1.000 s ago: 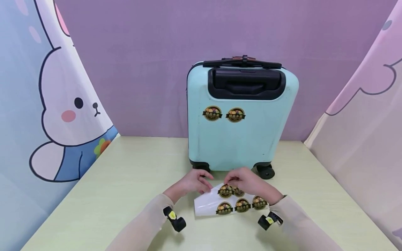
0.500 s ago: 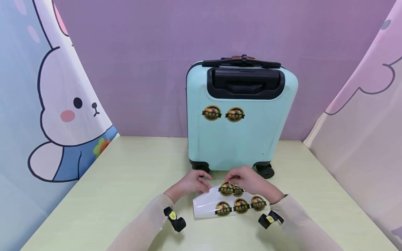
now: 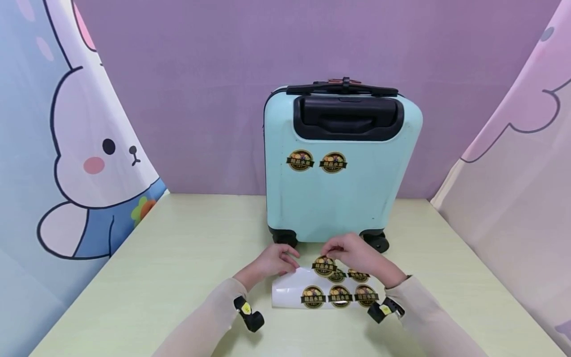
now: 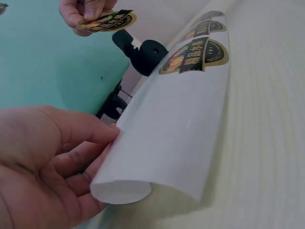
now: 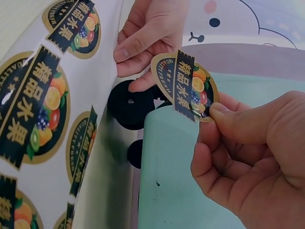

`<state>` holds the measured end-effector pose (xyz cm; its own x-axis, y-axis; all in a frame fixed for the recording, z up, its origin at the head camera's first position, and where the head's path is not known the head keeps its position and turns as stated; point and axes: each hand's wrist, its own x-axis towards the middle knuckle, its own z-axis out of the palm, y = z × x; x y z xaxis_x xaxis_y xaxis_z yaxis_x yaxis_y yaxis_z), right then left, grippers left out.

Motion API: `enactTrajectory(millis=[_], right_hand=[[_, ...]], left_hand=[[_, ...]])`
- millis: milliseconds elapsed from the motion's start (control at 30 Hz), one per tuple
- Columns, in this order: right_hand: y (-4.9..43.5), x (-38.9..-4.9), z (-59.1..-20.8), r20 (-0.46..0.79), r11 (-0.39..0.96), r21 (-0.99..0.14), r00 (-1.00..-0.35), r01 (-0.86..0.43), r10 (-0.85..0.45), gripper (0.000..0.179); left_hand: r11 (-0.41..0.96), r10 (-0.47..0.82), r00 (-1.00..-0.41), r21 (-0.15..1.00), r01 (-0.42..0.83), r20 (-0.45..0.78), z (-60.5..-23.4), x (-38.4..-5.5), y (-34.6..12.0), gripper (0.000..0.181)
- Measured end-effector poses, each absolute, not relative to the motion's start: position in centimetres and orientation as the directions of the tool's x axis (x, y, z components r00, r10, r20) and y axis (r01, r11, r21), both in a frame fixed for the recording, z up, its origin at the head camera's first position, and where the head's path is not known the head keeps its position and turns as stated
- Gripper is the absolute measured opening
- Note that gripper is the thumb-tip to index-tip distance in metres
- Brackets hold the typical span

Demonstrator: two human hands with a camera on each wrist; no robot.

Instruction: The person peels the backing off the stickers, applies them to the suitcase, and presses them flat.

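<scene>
Between thumb and forefinger my right hand (image 3: 354,254) pinches a round black-and-gold fruit sticker (image 5: 186,86) by its edge, held free above the white sticker sheet (image 3: 287,292). My left hand (image 3: 274,260) grips the sheet's far left edge; in the left wrist view the sheet (image 4: 162,138) curls under at its near end. Several more fruit stickers (image 5: 35,107) lie on the sheet's right part. Behind the hands stands a mint-green suitcase (image 3: 334,198) with two such stickers (image 3: 300,160) side by side below its black handle recess.
The suitcase rests upright on black wheels (image 3: 376,243) on a pale wood-grain table (image 3: 200,233). A purple backdrop (image 3: 200,99) rises behind it. Printed cloths, one with a rabbit (image 3: 98,144), hang at both sides.
The fruit sticker in my right hand has come up off the sheet, which now lies flatter. The left hand keeps its hold on the sheet's edge.
</scene>
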<state>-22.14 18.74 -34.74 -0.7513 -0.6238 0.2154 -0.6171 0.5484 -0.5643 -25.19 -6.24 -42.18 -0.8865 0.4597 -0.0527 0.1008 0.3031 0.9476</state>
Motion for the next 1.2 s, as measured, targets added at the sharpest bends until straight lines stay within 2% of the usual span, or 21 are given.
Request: enactTrajectory(millis=[100, 400, 533, 700, 867, 1200], right_hand=[[18.7, -22.2, -34.6, 0.210, 0.553, -0.571, -0.759, -0.607, -0.617, 0.017], [18.7, -22.3, -34.2, 0.226, 0.561, -0.569, -0.770, -0.602, -0.597, 0.016], [18.8, -22.5, -34.0, 0.240, 0.554, -0.570, -0.768, -0.607, -0.594, 0.016], [18.8, -22.6, -33.6, 0.256, 0.545, -0.578, -0.769, -0.607, -0.585, 0.015], [18.9, -22.6, -33.2, 0.251, 0.560, -0.582, -0.785, -0.590, -0.567, 0.016], [18.9, -22.4, -32.1, 0.258, 0.581, -0.592, -0.814, -0.559, -0.521, 0.017]], left_hand=[[0.308, 0.468, -0.883, 0.941, 0.141, -0.021, -42.3, -25.1, -6.4, 0.028], [0.302, 0.450, -0.893, 0.943, 0.137, -0.014, -42.6, -25.2, -6.6, 0.023], [0.281, 0.446, -0.895, 0.944, 0.172, 0.031, -42.3, -25.0, -6.5, 0.021], [0.216, 0.438, -0.892, 0.950, 0.226, 0.113, -41.8, -24.4, -6.2, 0.018], [0.150, 0.439, -0.887, 0.962, 0.228, 0.142, -41.4, -24.0, -5.7, 0.021], [-0.056, 0.440, -0.887, 0.990, 0.129, 0.141, -40.5, -22.9, -4.3, 0.024]])
